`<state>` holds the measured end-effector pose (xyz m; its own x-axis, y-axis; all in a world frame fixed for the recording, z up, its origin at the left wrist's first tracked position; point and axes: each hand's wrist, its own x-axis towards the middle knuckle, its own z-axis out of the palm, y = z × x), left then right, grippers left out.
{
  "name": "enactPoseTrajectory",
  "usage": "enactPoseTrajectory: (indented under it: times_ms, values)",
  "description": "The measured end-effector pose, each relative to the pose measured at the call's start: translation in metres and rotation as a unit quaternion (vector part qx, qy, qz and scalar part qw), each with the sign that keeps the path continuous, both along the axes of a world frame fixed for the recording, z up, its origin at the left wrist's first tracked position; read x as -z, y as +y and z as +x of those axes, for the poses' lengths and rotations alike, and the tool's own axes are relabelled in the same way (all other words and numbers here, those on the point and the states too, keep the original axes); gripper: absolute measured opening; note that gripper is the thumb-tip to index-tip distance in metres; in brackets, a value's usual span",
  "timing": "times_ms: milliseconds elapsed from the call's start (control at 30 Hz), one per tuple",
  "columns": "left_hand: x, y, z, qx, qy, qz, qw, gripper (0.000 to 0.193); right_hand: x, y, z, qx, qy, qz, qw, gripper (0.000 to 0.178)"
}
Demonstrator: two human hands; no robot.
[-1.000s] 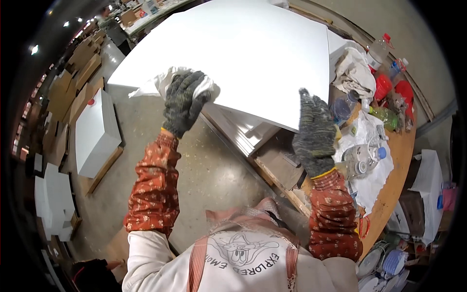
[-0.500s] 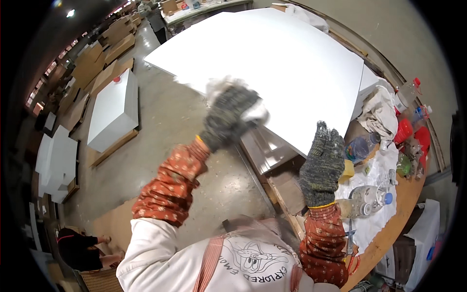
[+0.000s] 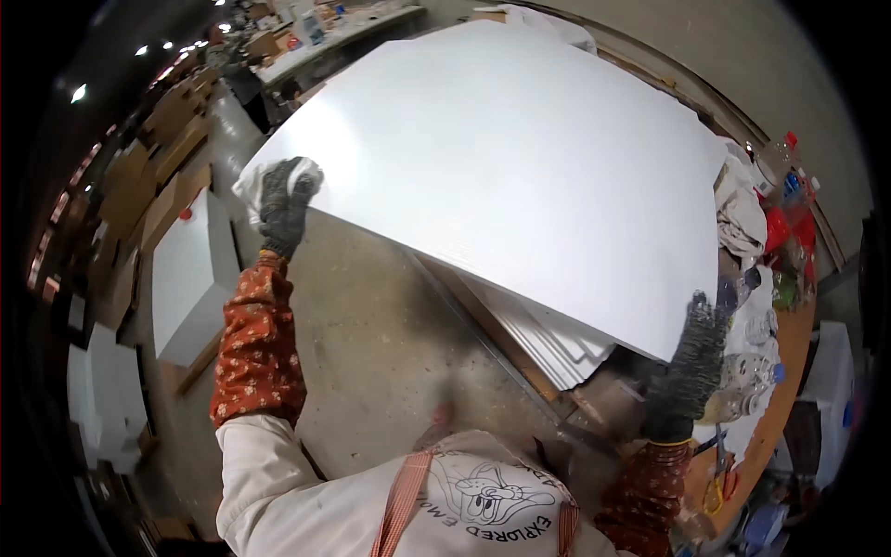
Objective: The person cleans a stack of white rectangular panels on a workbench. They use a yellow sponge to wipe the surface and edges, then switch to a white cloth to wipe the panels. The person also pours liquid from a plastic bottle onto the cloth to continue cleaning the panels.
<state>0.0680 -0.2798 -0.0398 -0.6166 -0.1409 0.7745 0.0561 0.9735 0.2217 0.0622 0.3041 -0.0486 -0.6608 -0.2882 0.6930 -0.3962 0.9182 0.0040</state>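
A large white panel lies in front of me, its near left edge overhanging the floor. At its far left corner my left hand, in a dark grey knit glove, is closed around a crumpled white cloth. The cloth is against the panel's edge. My right hand, gloved alike, is by the panel's near right corner with its fingers stretched out along the edge. It is slightly blurred, and the thumb is hard to make out. Under the panel shows a stack of white boards.
To the right, a wooden table carries plastic bottles, a beige rag and yellow-handled scissors. A white block-shaped stack stands on the floor at left. Brown cardboard stacks lie farther back, and a workbench stands beyond the panel.
My left hand has swept the cloth leftward and outward to the panel's far left corner. My right hand stays by the near right corner. The view has shifted, and more of the board stack shows.
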Motion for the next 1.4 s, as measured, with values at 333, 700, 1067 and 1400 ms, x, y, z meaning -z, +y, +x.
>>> enactPoseTrajectory:
  times_ms: [333, 700, 1067, 1400]
  values:
    - [0.004, -0.085, -0.053, 0.084, -0.064, 0.126, 0.986, 0.041, 0.017, -0.035, 0.018, 0.127, 0.004, -0.006, 0.992, 0.052]
    - [-0.018, 0.075, -0.023, 0.181, -0.039, -0.181, 0.966, 0.036, 0.079, -0.060, 0.102, 0.193, -0.029, -0.280, 0.940, 0.058]
    - [-0.068, 0.229, -0.020, 0.348, -0.116, -0.270, 0.890, 0.044, 0.123, 0.095, 0.065, 0.286, 0.135, -0.393, 0.863, 0.084]
    - [-0.046, 0.163, -0.053, 0.254, -0.132, -0.142, 0.947, 0.040, 0.130, 0.129, 0.026, 0.187, 0.019, -0.518, 0.834, 0.082]
